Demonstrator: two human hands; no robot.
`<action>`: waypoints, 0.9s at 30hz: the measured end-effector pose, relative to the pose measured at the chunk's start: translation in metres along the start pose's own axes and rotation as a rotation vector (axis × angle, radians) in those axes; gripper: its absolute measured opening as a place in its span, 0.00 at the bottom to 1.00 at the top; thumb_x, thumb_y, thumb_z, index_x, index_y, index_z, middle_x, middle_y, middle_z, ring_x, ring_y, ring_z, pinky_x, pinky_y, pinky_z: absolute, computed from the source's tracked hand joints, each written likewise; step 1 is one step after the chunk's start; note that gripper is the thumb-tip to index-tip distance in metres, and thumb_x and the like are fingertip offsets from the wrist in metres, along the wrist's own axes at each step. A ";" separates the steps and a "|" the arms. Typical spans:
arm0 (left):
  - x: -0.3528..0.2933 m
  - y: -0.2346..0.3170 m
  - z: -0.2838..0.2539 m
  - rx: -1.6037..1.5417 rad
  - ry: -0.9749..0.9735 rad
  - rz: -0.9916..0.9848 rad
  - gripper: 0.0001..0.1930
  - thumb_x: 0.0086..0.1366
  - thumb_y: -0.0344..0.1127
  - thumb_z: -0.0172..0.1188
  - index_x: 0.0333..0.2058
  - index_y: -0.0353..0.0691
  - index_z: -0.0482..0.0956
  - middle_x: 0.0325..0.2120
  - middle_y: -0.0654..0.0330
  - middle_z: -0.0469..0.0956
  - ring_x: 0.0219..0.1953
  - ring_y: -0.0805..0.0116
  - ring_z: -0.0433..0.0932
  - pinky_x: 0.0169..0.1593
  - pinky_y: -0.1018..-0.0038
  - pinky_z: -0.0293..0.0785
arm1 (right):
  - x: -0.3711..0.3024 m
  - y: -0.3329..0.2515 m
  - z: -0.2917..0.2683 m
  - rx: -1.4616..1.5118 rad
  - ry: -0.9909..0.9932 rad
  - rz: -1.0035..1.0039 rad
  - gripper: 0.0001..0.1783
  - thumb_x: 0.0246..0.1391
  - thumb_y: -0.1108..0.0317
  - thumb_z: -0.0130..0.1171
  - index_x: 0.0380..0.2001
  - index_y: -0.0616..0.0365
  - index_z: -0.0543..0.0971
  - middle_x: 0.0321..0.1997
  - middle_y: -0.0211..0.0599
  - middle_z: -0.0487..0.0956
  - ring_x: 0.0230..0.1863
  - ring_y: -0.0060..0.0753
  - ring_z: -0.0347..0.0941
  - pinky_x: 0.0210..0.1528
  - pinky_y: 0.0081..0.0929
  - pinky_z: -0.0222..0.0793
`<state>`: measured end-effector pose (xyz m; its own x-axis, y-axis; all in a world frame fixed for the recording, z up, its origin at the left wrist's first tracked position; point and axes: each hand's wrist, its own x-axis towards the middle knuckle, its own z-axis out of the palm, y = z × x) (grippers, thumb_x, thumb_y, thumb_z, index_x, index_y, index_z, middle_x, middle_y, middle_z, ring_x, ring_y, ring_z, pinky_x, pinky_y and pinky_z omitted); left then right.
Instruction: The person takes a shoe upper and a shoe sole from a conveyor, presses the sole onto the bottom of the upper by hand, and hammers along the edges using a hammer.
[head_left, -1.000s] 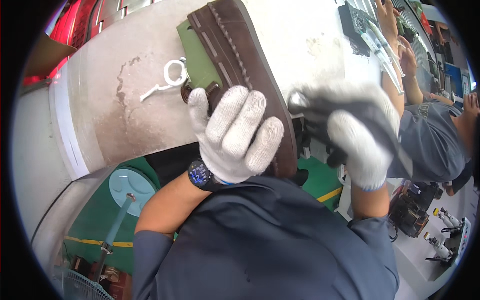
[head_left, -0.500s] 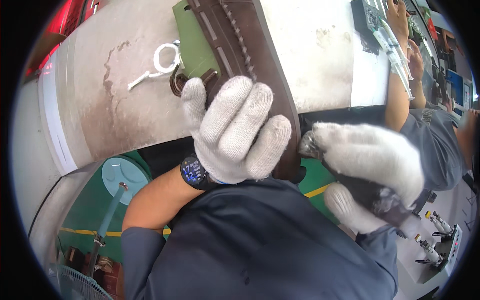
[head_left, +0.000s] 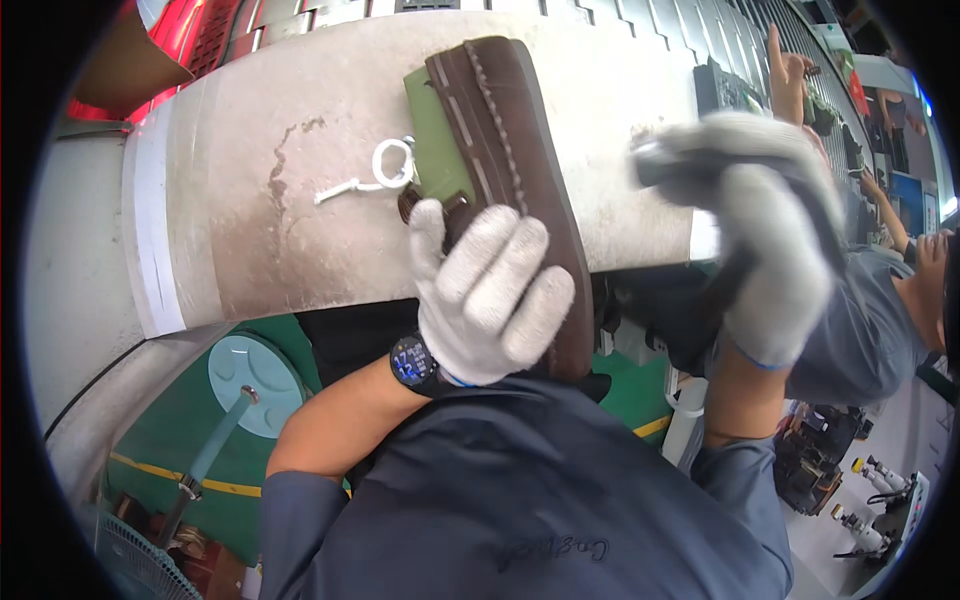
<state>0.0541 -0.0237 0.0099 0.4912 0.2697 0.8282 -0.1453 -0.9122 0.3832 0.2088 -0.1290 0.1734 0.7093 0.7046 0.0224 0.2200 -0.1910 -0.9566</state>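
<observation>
My left hand (head_left: 490, 295), in a white knit glove, clasps the heel end of a brown shoe (head_left: 510, 130). The shoe sits on a green last (head_left: 432, 150) and lies lengthwise on the pale worktop (head_left: 260, 210). A white cord loop (head_left: 385, 168) hangs off the last to the left. My right hand (head_left: 765, 235), also gloved, is raised to the right of the shoe and blurred by motion. It is closed around a dark tool (head_left: 690, 165) whose shape I cannot make out. A dark wristwatch (head_left: 411, 362) is on my left wrist.
A co-worker in grey (head_left: 880, 300) sits at the right, and another person's hand (head_left: 785, 65) is at the far top right. Below the table edge stand a round teal stool (head_left: 250, 370) and small machines (head_left: 880, 500) on the floor.
My right hand swung down beside my body and has now risen to table height right of the shoe, tool still in it. My left hand kept its grip on the shoe.
</observation>
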 end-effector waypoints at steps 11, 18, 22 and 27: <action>0.001 0.003 -0.002 -0.022 0.040 -0.010 0.19 0.58 0.28 0.68 0.47 0.44 0.74 0.51 0.49 0.74 0.56 0.48 0.78 0.76 0.29 0.55 | 0.053 0.009 0.014 0.225 -0.012 0.037 0.12 0.64 0.79 0.62 0.49 0.72 0.84 0.47 0.51 0.88 0.48 0.41 0.88 0.54 0.33 0.83; 0.016 -0.009 -0.035 -0.088 -0.142 -0.053 0.17 0.59 0.41 0.70 0.46 0.47 0.79 0.53 0.51 0.78 0.54 0.51 0.80 0.70 0.38 0.64 | 0.075 0.026 0.026 0.237 -0.226 0.187 0.19 0.71 0.66 0.60 0.56 0.70 0.80 0.52 0.50 0.87 0.55 0.44 0.86 0.60 0.40 0.81; 0.074 -0.048 -0.061 -0.243 -0.380 -0.034 0.50 0.49 0.67 0.79 0.61 0.36 0.76 0.56 0.47 0.78 0.58 0.43 0.79 0.64 0.47 0.71 | 0.062 0.060 0.031 0.625 -0.065 0.235 0.20 0.70 0.67 0.60 0.58 0.71 0.79 0.55 0.56 0.85 0.58 0.50 0.84 0.61 0.44 0.81; 0.118 -0.078 -0.016 0.031 -0.544 -0.551 0.52 0.51 0.60 0.81 0.66 0.29 0.72 0.57 0.39 0.80 0.60 0.41 0.79 0.66 0.55 0.74 | 0.037 0.050 0.032 0.679 0.057 0.255 0.16 0.71 0.68 0.63 0.53 0.69 0.83 0.49 0.46 0.88 0.52 0.39 0.86 0.60 0.38 0.83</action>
<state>0.1099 0.0845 0.0843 0.8395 0.5049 0.2008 0.2627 -0.7006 0.6634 0.2246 -0.0905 0.1168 0.7211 0.6544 -0.2277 -0.4076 0.1348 -0.9032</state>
